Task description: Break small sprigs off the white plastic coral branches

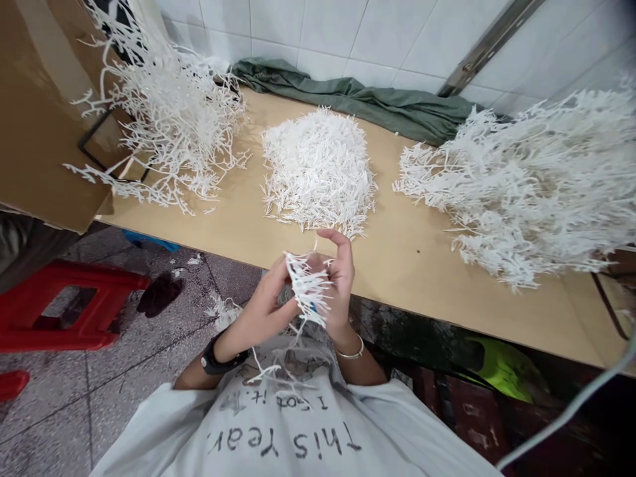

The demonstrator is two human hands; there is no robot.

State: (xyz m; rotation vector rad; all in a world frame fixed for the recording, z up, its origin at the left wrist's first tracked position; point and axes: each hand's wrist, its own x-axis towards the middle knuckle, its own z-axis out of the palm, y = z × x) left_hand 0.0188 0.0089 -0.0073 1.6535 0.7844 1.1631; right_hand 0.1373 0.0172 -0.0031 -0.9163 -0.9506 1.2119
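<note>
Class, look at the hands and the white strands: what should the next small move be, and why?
Probably the right hand should pinch one prong of the branched white piece: the left hand holds it, its prongs spread toward the right hand, and a pile of short white pieces lies just beyond both hands.

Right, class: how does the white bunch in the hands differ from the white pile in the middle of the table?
The bunch is held in the hands, while the pile rests on the table. The bunch is much smaller than the pile. The bunch's thin tips sit roughly side by side, whereas the pile's short bits lie jumbled. Both are white and made of slender pieces.
</note>
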